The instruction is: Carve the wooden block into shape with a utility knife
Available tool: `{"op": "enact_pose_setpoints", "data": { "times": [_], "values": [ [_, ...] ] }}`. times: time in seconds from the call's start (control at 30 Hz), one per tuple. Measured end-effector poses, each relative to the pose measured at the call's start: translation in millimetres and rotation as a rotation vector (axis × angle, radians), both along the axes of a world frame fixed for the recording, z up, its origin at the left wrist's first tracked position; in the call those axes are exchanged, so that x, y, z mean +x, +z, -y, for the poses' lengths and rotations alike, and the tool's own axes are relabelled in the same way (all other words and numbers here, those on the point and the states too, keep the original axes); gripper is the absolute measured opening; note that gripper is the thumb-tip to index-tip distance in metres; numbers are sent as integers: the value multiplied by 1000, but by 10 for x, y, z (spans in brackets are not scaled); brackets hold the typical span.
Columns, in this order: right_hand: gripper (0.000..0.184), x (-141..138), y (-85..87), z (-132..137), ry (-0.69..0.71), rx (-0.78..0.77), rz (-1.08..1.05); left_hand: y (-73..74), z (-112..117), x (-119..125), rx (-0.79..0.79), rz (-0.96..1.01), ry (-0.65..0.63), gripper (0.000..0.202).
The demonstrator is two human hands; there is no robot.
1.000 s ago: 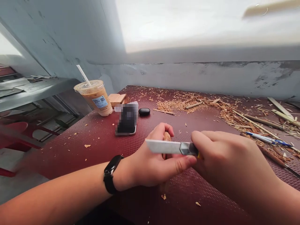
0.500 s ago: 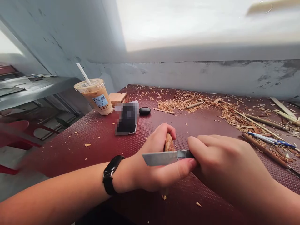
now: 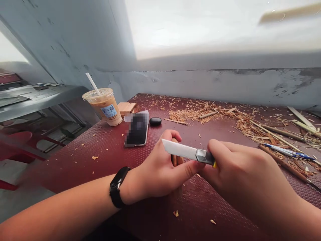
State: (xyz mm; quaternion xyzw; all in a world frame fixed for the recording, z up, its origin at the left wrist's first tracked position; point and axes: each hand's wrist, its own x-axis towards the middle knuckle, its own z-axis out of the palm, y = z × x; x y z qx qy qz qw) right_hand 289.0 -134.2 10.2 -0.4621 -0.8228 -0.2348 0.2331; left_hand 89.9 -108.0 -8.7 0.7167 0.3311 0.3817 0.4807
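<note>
My left hand [image 3: 160, 170], with a black band on its wrist, is wrapped around a piece of brown wood [image 3: 174, 160]. Much of the wood is hidden by the fingers and by the blade. In my right hand [image 3: 235, 167] is a utility knife [image 3: 183, 150] with a dark handle and a bit of yellow on it. Its blade points left and crosses in front of the wood. The left thumb reaches to the knife near the base of the blade. Whether the blade touches the wood I cannot tell.
On the dark red table [image 3: 105, 177] stand an iced drink cup [image 3: 106, 108] and wooden blocks [image 3: 127, 107]. A phone [image 3: 137, 130] and a small black case [image 3: 155, 121] lie nearby. Wood shavings [image 3: 185, 115], sticks and pens [image 3: 288, 150] cover the back and right.
The knife has tilted, its blade tip rising up and the handle turning so yellow shows. The wood has turned in my left hand. The view has shifted slightly.
</note>
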Motion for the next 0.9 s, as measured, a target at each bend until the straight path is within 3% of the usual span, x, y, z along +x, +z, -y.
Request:
{"op": "enact_pose_setpoints", "data": {
  "times": [0.1,0.2,0.37,0.53,0.7,0.9],
  "values": [
    [30,14,52,-90,76,-196,-84,76,-45,-99,15,-90,-32,54],
    [36,20,73,-183,166,-440,-211,146,-110,-193,144,-244,-55,43],
    [32,25,-20,-282,255,-700,-320,112,-262,-222,206,-366,17,37],
    [32,57,-121,-317,244,-623,-165,8,-310,-214,258,-321,123,39],
    [32,80,-94,-301,197,-508,-28,-113,-301,-167,326,-140,29,41],
    [28,76,-75,-232,206,-319,56,-211,-318,-53,504,-38,158,49]
  ]
}}
